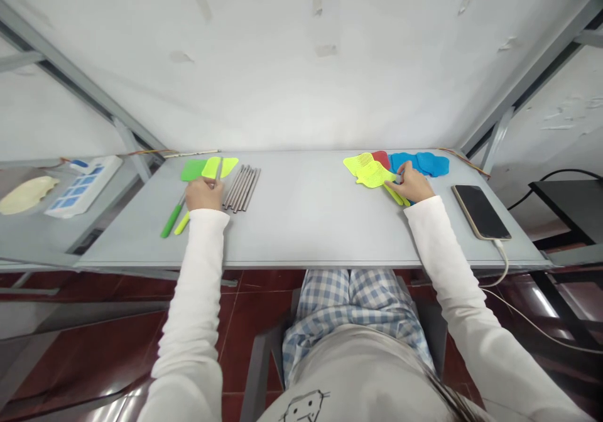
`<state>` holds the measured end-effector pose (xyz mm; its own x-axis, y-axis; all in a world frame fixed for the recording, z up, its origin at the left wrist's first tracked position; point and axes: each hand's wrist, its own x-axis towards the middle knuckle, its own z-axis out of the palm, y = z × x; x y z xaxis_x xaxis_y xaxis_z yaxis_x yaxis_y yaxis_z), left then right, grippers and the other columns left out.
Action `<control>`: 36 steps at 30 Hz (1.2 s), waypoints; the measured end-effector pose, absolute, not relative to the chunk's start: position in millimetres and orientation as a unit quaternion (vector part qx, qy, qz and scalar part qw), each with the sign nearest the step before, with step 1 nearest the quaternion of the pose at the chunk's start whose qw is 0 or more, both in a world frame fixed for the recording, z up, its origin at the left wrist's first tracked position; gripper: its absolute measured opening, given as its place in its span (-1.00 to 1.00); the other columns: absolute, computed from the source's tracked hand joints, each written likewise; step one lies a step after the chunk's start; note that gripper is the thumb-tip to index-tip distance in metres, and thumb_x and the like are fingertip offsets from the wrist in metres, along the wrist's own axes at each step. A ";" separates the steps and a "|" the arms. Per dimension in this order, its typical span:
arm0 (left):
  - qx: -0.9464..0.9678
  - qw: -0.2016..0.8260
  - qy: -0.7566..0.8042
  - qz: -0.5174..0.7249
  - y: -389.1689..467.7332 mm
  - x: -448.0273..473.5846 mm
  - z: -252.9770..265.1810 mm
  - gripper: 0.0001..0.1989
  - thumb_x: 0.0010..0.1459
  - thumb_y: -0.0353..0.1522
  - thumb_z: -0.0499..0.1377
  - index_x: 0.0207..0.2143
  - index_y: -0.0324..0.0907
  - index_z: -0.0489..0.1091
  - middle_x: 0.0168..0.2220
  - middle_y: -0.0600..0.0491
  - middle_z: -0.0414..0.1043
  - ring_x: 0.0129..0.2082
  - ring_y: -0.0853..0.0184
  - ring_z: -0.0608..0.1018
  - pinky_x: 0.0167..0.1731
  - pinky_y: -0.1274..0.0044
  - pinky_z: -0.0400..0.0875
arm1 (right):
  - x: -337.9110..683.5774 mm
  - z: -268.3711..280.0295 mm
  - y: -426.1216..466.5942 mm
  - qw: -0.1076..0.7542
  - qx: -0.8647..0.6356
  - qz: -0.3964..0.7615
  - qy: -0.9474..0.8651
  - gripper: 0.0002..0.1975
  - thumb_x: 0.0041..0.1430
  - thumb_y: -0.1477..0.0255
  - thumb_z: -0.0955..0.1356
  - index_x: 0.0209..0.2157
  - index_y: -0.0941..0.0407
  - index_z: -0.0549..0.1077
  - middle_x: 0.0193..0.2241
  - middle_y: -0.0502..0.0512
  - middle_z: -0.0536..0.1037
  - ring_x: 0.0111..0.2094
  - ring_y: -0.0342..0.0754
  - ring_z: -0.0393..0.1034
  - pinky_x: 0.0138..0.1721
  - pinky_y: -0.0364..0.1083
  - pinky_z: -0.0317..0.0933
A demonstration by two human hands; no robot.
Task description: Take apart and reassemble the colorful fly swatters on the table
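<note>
My left hand [203, 194] rests at the table's left, fingers curled around a thin metal rod [218, 171] that lies over finished green and yellow fly swatters [207, 169]. A row of several metal rods [242, 188] lies just right of that hand. My right hand [412, 183] sits at the right, fingers on the handle end of a yellow fly swatter head [369, 171]. Beside it lie a red swatter head [381, 157] and blue swatter heads [421, 162], overlapping in a pile.
A grey table [306, 221] spans the view against a white wall. A black phone [480, 211] with a white cable lies at the right. On a left side shelf stand a white-blue box [80, 186] and a cream pad [26, 194]. Metal frame struts rise on both sides.
</note>
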<state>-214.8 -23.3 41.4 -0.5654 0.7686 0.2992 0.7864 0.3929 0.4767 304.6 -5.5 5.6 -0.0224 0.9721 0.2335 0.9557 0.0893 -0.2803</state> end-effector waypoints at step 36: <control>-0.364 -0.614 -0.316 -0.624 20.1 42.0 -5.5 -0.92 0.03 -0.43 0.18 -0.37 -0.17 0.32 -0.46 0.09 0.49 -0.44 0.41 0.55 -0.23 0.50 0.43 | 240.8 10.0 -23.2 0.208 -0.546 -0.132 -0.800 -0.59 0.37 0.24 0.12 0.00 0.06 0.47 -0.23 0.22 0.42 -0.19 0.11 0.24 -0.21 0.00 0.00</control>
